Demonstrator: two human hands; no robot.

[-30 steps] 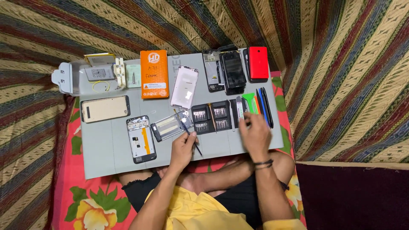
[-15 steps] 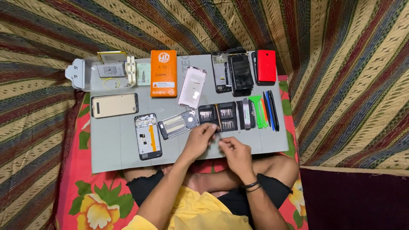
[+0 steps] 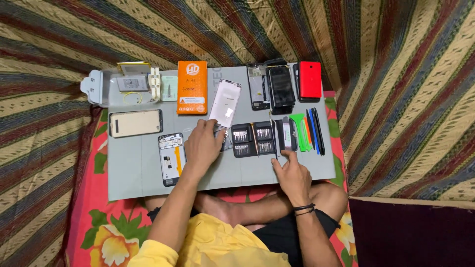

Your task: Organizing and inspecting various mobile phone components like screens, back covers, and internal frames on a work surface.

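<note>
Covering a small part: left hand (image 3: 202,146).

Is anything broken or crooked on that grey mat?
Yes. The white phone cover lies tilted while its neighbours sit straight. The phone beside the left hand is open, its insides showing. The right hand rests near the bit case.
</note>
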